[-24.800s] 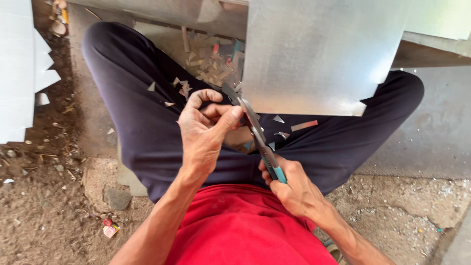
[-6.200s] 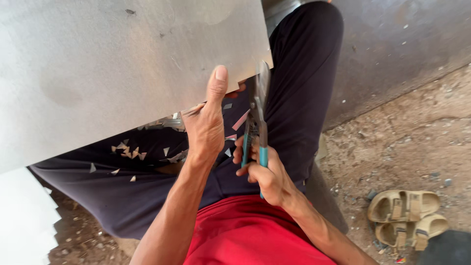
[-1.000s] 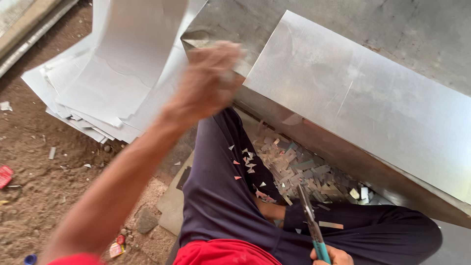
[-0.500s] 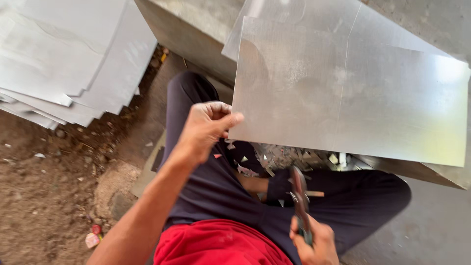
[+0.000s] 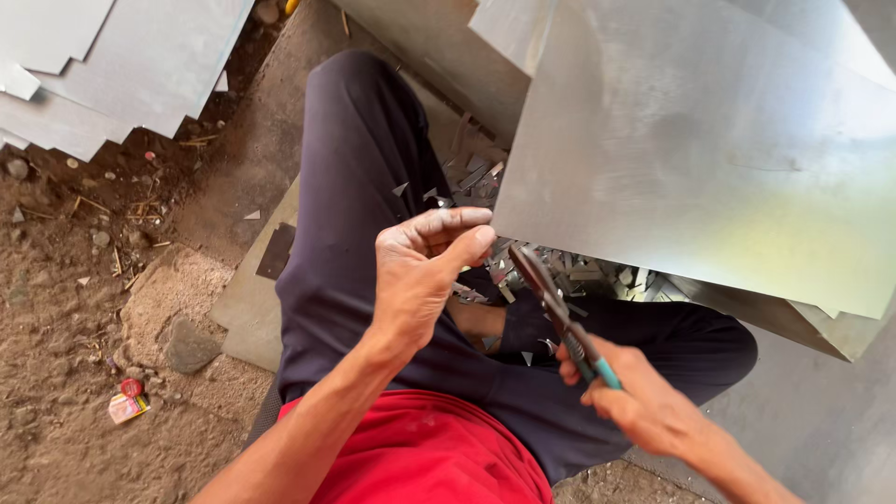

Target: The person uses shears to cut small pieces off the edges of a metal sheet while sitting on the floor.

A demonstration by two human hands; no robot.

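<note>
Sheet metal (image 5: 709, 159), lowered since a moment ago, now rests above the seated person's lap at two o'clock, its corner pinched by the left hand (image 5: 425, 271). Right hand (image 5: 644, 401) grips tin snips (image 5: 560, 313), blades nearing that corner. Offcuts (image 5: 569, 275) litter below. No containers visible.

Large metal sheet (image 5: 709, 159) fills the 12 to 3 o'clock sector, its lower edge hanging over the lap; passage there blocked. Left hand (image 5: 425, 266) pinches the sheet's corner at centre. Tin snips (image 5: 560, 313), held by right hand (image 5: 644, 401) at 4 o'clock, angle up to just below that corner; narrow gap between blades and thumb. Metal offcuts (image 5: 569, 275) litter the space under the sheet. Dark trouser legs (image 5: 355, 187) bar 11 o'clock. Stacked sheets (image 5: 112, 65) occupy 10 o'clock. Bare dirt ground (image 5: 65, 308) at 8 to 9 o'clock lies open, only a stone (image 5: 189, 345) and small wrapper (image 5: 128, 406) there.
</note>
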